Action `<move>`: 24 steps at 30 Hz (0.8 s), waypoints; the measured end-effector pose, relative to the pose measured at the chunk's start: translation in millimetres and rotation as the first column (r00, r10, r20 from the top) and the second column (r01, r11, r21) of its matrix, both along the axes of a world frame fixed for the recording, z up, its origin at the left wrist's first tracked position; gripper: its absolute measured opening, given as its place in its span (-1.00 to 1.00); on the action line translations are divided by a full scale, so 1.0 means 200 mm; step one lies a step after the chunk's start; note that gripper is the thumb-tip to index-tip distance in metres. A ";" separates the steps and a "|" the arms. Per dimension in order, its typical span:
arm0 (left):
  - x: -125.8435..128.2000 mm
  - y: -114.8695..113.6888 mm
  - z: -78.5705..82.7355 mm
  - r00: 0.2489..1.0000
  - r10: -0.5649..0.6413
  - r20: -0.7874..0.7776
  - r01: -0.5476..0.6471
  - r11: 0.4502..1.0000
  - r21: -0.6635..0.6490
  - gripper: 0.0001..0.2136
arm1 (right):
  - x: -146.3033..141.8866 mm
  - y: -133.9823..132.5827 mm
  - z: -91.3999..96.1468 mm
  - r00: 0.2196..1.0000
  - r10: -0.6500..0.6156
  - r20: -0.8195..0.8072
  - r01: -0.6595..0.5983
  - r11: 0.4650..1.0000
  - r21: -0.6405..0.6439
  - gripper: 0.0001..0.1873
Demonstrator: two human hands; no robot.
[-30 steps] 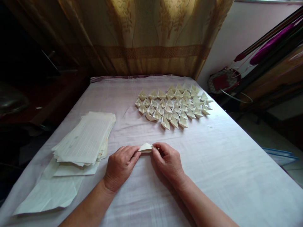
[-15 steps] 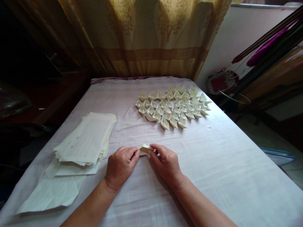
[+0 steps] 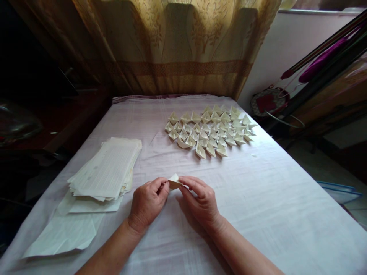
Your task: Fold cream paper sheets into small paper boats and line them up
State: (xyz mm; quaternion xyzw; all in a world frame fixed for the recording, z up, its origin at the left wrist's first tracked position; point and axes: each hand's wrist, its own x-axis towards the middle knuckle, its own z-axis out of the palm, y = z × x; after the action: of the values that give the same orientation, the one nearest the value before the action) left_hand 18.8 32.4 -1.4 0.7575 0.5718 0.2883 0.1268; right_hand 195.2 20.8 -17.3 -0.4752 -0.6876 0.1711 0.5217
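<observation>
Between my two hands is a small folded paper boat (image 3: 174, 183), cream coloured with a pale peak. My left hand (image 3: 149, 202) pinches its left end between thumb and fingers. At the other end, my right hand (image 3: 201, 198) grips it the same way, fingers on top and thumb below. Parts of the boat are hidden behind the fingertips. Farther back on the right, many finished-looking paper boats (image 3: 210, 133) stand close together in rough rows. A stack of paper sheets (image 3: 106, 168) lies left of my left hand.
A larger pale sheet (image 3: 63, 233) sticks out under the stack. Everything rests on a light cloth-covered table (image 3: 258, 214). A patterned curtain (image 3: 183, 46) hangs at the far edge. Right of the table are a round bag (image 3: 269, 102) and a blue-edged item (image 3: 338, 189).
The boat has turned slightly between my fingers, showing more of its front side. My right fingers have shifted a little left along its top. The view has tilted slightly.
</observation>
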 end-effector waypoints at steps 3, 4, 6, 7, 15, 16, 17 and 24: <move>0.01 -0.01 -0.01 0.999 -0.002 0.039 0.003 0.999 -0.039 -0.74 | -0.01 0.00 0.01 1.000 -0.025 0.007 0.025 0.999 -0.024 -0.76; 0.01 -0.01 -0.01 0.999 -0.002 0.047 0.004 0.999 -0.046 -0.74 | -0.01 0.00 0.02 0.999 -0.033 0.010 0.033 0.999 -0.039 -0.77; 0.02 -0.02 -0.01 0.998 0.001 0.061 0.002 0.999 -0.052 -0.75 | -0.01 0.00 0.03 0.999 -0.044 0.028 0.046 0.996 -0.075 -0.80; 0.03 -0.02 -0.01 0.998 0.002 0.067 0.002 0.998 -0.055 -0.76 | -0.01 0.00 0.03 0.998 -0.046 0.040 0.050 0.995 -0.089 -0.80; 0.03 -0.01 -0.02 0.997 -0.029 0.066 0.035 0.995 -0.097 -0.68 | -0.01 0.01 0.00 0.995 -0.036 0.090 0.039 0.999 -0.035 -0.67; 0.03 -0.01 -0.02 0.997 -0.039 0.069 0.045 0.995 -0.084 -0.68 | -0.01 0.01 0.00 0.995 -0.037 0.091 0.040 0.998 -0.041 -0.67; 0.03 -0.01 -0.03 0.996 -0.046 0.071 0.051 0.996 -0.074 -0.67 | -0.02 0.01 0.00 0.995 -0.040 0.095 0.045 0.998 -0.050 -0.68; 0.03 -0.01 -0.04 0.991 -0.003 0.132 0.019 0.992 -0.123 -0.63 | -0.02 0.00 -0.01 0.984 -0.058 0.168 0.071 0.995 -0.071 -0.65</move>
State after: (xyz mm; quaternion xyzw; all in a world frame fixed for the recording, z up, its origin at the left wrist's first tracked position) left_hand 24.1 30.3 -9.9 0.7307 0.5749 0.3006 0.2127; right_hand 190.6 20.7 -18.5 -0.5295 -0.7056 0.1402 0.4495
